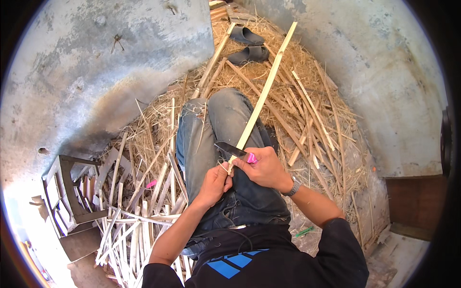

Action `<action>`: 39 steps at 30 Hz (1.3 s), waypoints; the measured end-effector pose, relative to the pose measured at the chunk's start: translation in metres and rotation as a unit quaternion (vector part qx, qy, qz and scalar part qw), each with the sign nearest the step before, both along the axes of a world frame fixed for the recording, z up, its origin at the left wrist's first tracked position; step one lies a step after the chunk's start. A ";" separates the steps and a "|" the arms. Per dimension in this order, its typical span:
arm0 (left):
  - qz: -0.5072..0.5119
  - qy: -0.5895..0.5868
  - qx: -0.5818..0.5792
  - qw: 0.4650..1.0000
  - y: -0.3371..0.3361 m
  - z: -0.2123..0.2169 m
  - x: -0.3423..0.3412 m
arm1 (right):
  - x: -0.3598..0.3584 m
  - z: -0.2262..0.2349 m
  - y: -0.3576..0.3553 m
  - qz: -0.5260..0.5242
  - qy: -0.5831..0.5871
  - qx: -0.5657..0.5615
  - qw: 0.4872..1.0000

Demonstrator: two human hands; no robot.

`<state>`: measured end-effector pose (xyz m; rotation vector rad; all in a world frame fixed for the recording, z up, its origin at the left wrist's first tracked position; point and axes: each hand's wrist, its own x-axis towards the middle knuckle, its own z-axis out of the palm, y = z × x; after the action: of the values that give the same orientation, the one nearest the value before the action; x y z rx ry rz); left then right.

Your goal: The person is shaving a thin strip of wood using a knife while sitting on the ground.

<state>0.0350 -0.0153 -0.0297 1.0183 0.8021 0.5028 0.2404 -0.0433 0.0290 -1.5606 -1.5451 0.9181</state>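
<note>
A long, pale, bamboo-like strip (263, 98) runs from between my hands, over my jeans, up toward the far right. My left hand (213, 185) is closed at its near end, fingers pinched together beside thin curled shavings (224, 166). In my right hand (270, 169) is a knife (230, 150) with a dark blade and a bright pink handle, gripped in the fist. The blade points left and lies across the strip just beyond my left fingers. My right thumb presses close to the strip by the blade.
Many split strips (137, 235) are heaped at my left, beside an open-sided wooden frame (79, 201). Straw-like shavings (269, 36) and more sticks (307, 120) cover the floor ahead and right. Dark slide sandals (248, 54) lie beyond my knees. Worn grey walls (384, 81) stand on both sides.
</note>
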 end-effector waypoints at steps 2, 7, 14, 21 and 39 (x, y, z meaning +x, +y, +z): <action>0.008 -0.014 -0.035 0.999 0.000 0.000 0.000 | -0.006 -0.001 -0.004 -0.016 0.012 0.007 1.000; 0.021 -0.089 -0.152 0.984 -0.001 -0.003 0.006 | -0.022 -0.042 -0.009 -0.077 0.254 0.019 0.964; 0.026 -0.233 -0.340 0.911 -0.002 -0.007 0.010 | 0.014 -0.026 -0.010 0.045 0.464 -0.241 0.851; 0.018 -0.181 -0.262 0.948 0.020 -0.006 -0.006 | 0.006 -0.005 -0.018 0.135 0.388 -0.282 0.867; -0.007 0.290 0.310 0.905 -0.021 0.001 -0.076 | 0.075 -0.010 -0.037 -0.152 -0.079 -0.081 0.982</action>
<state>-0.0407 -0.0368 -0.0285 1.8158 1.1951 0.4539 0.3158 -0.0807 0.0195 -1.9632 -1.3101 0.7769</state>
